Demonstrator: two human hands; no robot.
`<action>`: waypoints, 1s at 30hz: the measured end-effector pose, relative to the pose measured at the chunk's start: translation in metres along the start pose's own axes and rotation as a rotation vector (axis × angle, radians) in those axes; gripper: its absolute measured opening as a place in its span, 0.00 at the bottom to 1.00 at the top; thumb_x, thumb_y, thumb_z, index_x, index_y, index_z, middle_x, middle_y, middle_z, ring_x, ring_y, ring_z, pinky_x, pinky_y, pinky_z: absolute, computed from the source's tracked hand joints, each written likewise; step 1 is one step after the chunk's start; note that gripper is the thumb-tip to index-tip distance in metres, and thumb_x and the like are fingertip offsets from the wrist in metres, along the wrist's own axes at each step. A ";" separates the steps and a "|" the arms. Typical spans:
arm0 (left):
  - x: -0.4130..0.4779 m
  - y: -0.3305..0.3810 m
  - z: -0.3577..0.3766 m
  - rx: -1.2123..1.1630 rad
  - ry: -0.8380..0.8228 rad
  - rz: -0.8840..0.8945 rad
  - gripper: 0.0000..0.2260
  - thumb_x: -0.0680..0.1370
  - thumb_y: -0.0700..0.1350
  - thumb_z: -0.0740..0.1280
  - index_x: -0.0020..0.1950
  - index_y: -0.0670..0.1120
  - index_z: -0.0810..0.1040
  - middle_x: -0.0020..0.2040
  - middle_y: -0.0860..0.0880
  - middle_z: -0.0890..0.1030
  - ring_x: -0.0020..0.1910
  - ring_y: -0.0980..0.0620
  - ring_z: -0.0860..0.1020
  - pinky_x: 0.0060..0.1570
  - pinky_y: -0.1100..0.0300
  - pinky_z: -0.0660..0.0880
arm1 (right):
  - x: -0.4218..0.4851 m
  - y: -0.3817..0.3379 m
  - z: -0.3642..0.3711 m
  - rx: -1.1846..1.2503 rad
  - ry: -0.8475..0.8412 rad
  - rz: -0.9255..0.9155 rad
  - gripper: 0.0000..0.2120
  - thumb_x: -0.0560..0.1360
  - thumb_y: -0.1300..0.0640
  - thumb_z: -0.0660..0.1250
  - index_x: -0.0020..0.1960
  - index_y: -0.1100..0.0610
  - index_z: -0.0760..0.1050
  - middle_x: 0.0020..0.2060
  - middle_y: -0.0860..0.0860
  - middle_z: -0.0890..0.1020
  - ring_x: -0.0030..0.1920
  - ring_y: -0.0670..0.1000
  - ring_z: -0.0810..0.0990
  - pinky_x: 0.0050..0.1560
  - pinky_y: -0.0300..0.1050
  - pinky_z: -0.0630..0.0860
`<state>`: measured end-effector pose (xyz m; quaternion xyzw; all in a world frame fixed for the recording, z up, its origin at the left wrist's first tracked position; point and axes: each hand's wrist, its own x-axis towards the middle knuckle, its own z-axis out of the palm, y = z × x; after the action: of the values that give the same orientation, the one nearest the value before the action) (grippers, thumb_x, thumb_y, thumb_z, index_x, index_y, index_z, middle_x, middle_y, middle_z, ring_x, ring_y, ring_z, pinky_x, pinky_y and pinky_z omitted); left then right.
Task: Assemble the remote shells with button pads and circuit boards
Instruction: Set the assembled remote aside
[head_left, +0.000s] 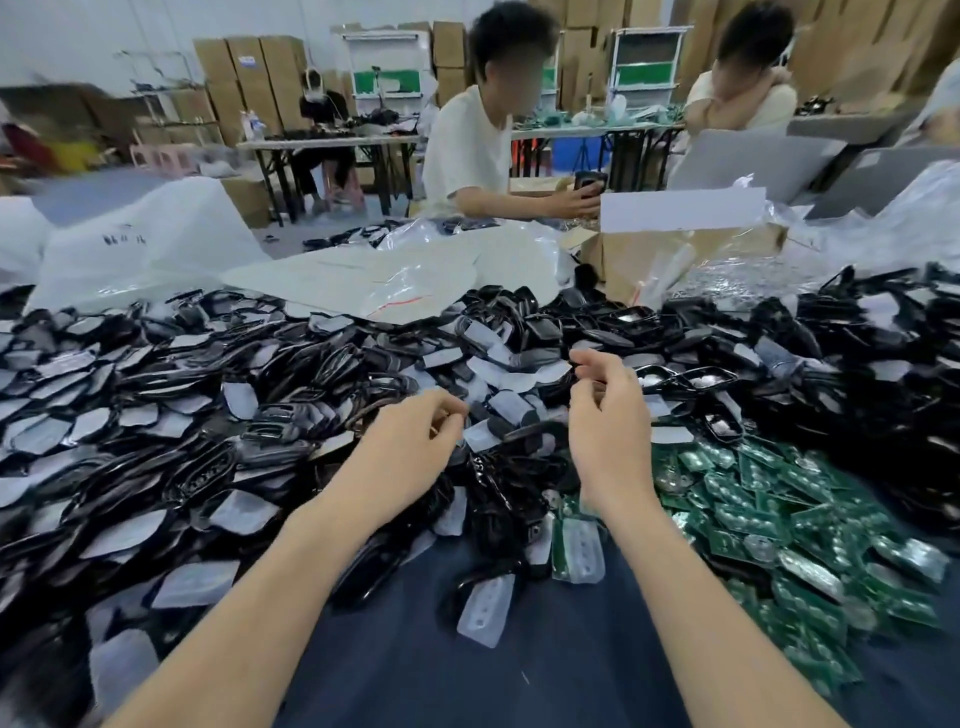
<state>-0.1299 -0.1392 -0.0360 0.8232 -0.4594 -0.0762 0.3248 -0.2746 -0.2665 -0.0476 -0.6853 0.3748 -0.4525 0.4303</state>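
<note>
Grips half-curled, seemingly empty: left grip (415, 431), right grip (608, 415) above glossy black plastic remote shells (291, 415), left of green circuit boards (769, 519). Risk: clear rubber button pads (480, 608) cling; I grab two.

Dark blue table cover (467, 675) in near foreground. Big white plastic sack (150, 249) at far left edge, flat clear bags (374, 275) just beside it. Open cardboard box (675, 254) to their right, white flap (680, 208) raised. Person in white T-shirt (467, 150) seated opposite; second person (743, 98) further right. Behind: third seated person (317, 104) at a folding table (332, 141), stacked brown cartons (249, 78), white racks (387, 62), pink stools (161, 156), blue bin (576, 150)
</note>
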 end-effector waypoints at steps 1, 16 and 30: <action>0.006 0.003 0.003 0.025 -0.022 0.014 0.08 0.84 0.49 0.61 0.60 0.53 0.78 0.44 0.60 0.79 0.36 0.61 0.78 0.31 0.67 0.71 | 0.001 0.003 -0.002 -0.073 -0.007 -0.036 0.13 0.85 0.60 0.56 0.60 0.44 0.73 0.55 0.45 0.75 0.43 0.39 0.76 0.36 0.38 0.74; 0.049 -0.006 -0.032 0.301 0.027 0.065 0.10 0.84 0.48 0.61 0.60 0.49 0.80 0.47 0.52 0.82 0.42 0.52 0.78 0.43 0.57 0.72 | -0.009 0.008 0.004 -0.250 -0.104 -0.264 0.13 0.83 0.61 0.58 0.62 0.50 0.77 0.54 0.45 0.74 0.46 0.48 0.77 0.42 0.42 0.73; -0.002 -0.112 -0.147 0.355 0.024 -0.220 0.06 0.83 0.49 0.62 0.52 0.55 0.79 0.40 0.59 0.78 0.36 0.54 0.78 0.32 0.60 0.69 | -0.004 -0.066 0.126 -0.428 -0.563 -0.283 0.12 0.85 0.53 0.58 0.62 0.53 0.78 0.49 0.51 0.81 0.39 0.50 0.78 0.37 0.47 0.75</action>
<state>0.0106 -0.0275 0.0101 0.9136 -0.3690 -0.0192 0.1698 -0.1486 -0.2087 -0.0150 -0.9022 0.2294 -0.2128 0.2968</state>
